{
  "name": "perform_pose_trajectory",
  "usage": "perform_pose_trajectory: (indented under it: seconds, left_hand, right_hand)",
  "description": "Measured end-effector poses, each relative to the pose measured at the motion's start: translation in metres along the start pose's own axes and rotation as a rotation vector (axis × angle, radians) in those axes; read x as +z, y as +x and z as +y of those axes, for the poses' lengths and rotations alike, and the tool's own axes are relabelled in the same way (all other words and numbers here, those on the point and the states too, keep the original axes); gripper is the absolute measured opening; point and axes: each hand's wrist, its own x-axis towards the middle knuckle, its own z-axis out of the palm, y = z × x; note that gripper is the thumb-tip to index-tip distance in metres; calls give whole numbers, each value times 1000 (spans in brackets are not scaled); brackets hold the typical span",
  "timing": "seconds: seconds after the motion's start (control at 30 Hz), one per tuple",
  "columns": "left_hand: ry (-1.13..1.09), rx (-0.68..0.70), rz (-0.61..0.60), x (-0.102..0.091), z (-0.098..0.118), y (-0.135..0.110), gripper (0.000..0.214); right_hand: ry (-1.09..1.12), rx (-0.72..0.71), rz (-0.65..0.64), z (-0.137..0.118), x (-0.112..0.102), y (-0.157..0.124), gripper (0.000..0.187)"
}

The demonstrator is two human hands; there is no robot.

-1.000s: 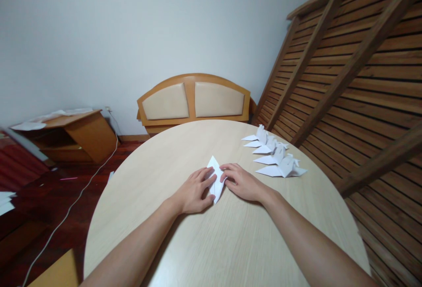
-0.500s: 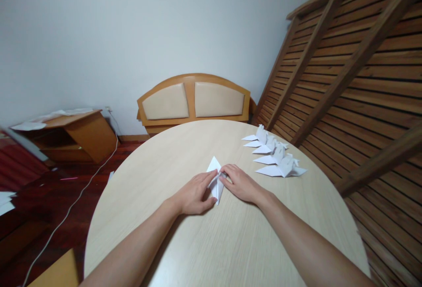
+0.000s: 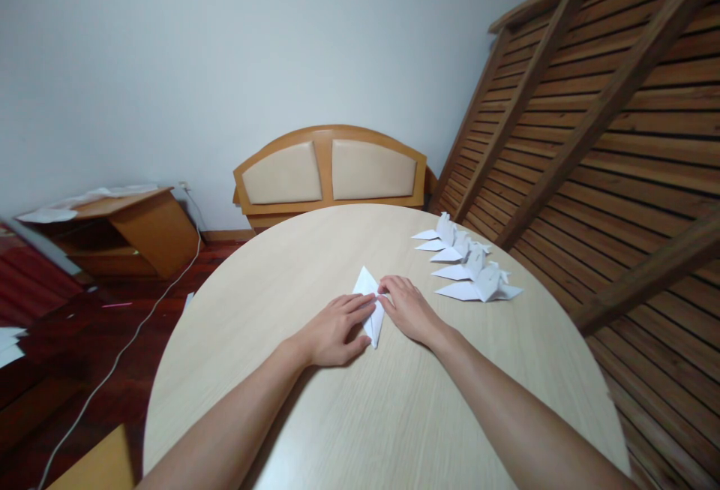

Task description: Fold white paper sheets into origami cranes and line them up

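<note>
A white sheet of paper folded into a narrow kite shape [image 3: 368, 281] lies near the middle of the round table, its points facing away from and toward me. My left hand [image 3: 336, 327] rests over its left side, fingers stretched out and tips pressing on the paper's middle, thumb apart near the lower point. At the right corner my right hand [image 3: 408, 310] has thumb and index finger drawn together on the paper's edge. Both hands' fingertips nearly meet there and cover part of the folds.
Several folded white paper birds [image 3: 478, 280] stand in a row on the right of the pale wooden table [image 3: 349, 415]. Beyond it are a headboard [image 3: 327, 167] and a leaning slatted wooden frame [image 3: 607, 115]. A low cabinet [image 3: 151, 231] and a white cable [image 3: 132, 340] are on the left.
My left fingertips have slid slightly right across the paper. The right thumb and index finger have shifted a little right, and more of the paper's lower right side shows.
</note>
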Motion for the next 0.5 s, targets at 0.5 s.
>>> perform_pose_trajectory:
  seconds: [0.5]
  left_hand:
    - [47, -50, 33, 8, -4, 2, 53]
  right_hand:
    - [10, -89, -268, 3, -12, -10, 77]
